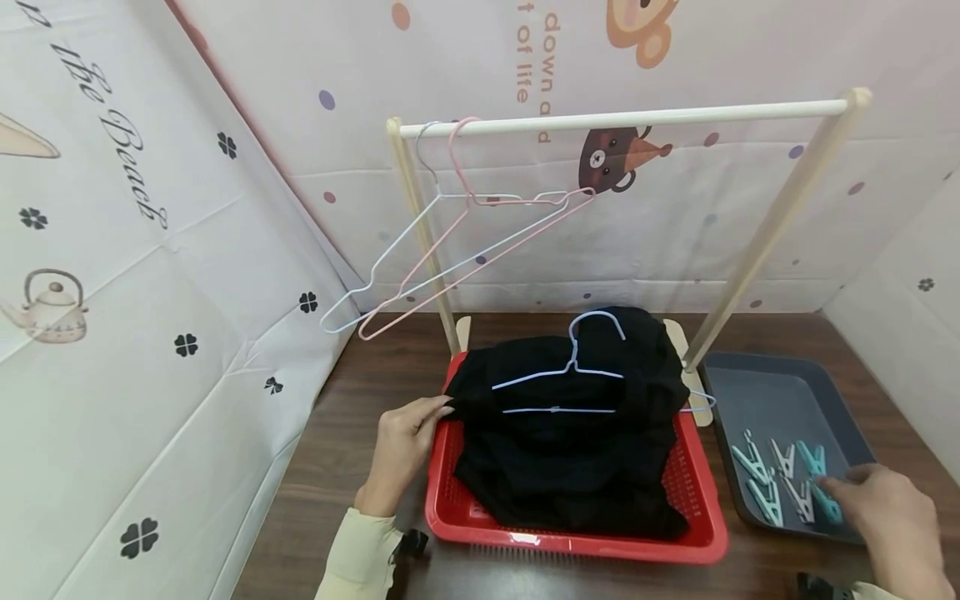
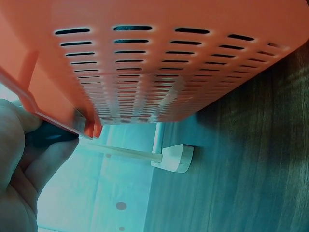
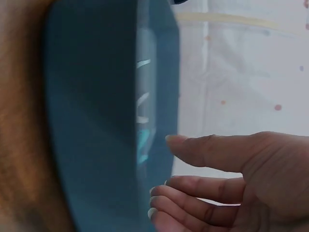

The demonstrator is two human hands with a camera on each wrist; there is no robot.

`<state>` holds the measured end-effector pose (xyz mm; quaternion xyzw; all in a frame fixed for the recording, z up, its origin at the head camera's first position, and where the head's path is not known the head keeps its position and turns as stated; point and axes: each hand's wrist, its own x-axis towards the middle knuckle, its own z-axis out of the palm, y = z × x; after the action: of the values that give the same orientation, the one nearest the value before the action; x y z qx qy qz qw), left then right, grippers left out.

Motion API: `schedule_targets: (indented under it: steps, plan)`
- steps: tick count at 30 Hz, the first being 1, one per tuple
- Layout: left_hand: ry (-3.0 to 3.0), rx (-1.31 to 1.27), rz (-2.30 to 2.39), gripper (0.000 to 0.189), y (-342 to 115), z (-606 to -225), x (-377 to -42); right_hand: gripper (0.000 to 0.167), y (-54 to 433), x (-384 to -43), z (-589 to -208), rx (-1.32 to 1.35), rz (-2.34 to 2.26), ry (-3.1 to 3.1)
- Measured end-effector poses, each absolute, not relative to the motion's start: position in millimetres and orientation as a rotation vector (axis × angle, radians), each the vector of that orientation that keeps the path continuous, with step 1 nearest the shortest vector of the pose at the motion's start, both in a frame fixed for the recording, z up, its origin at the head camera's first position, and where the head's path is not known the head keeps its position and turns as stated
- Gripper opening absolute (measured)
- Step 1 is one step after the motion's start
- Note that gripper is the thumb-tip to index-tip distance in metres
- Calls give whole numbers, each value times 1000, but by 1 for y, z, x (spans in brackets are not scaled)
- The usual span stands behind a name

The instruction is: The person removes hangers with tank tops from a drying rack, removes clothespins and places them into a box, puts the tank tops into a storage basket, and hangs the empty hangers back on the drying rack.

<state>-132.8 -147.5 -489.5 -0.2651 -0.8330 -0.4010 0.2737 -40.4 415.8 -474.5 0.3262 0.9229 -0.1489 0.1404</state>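
Observation:
In the head view, a black garment [image 1: 562, 475] lies in and over a red basket [image 1: 577, 546]. A light blue hanger [image 1: 575, 358] is in the garment, its hook on top and one end poking out at the right. My left hand [image 1: 405, 446] pinches the garment's left edge at the basket rim; the left wrist view shows dark cloth [image 2: 48, 135] between thumb and fingers. Over the near right side of a grey tray [image 1: 765, 375], my right hand [image 1: 892, 517] reaches toward several clothespins [image 1: 765, 500]. The right wrist view shows its thumb and fingers apart, holding nothing.
A rack with a white bar [image 1: 630, 119] stands behind the basket on wooden posts. From its left end hang a white hanger [image 1: 382, 258] and a pink hanger [image 1: 480, 264]. Printed cloth [image 1: 480, 50] covers the back and sides around the brown wooden table [image 1: 315, 500].

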Motion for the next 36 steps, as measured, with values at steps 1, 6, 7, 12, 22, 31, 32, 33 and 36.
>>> schedule_targets:
  steps: [1, 6, 7, 12, 22, 31, 32, 33, 36]
  plan:
    - [-2240, -712, -1080, 19, -147, -489, -133, 60, 413, -41, -471, 952, -439, 2678]
    - [-2237, -710, -1082, 18, -147, -487, -132, 58, 399, -45, -454, 1002, -578, 2802]
    - [-2238, -710, -1081, 18, -147, -487, -133, 57, 396, -47, -450, 1002, -612, 2851]
    - [-2240, -709, -1078, 18, -148, -486, -132, 54, 376, -57, -421, 954, -785, 3089]
    - [-2217, -724, -1062, 20, -149, -486, -134, 35, 319, -79, -363, 719, -1276, 3577]
    - [-2201, -732, -1056, 21, -148, -487, -134, 18, 274, -117, -386, -289, -1585, 3749]
    - [-2198, -734, -1054, 22, -148, -488, -134, 18, 269, -120, -391, -345, -1572, 3731]
    - [-2194, -737, -1052, 22, -148, -489, -134, 18, 265, -123, -396, -388, -1556, 3712]
    - [-2180, -748, -1038, 23, -148, -490, -133, 18, 253, -128, -409, -512, -1523, 3645]
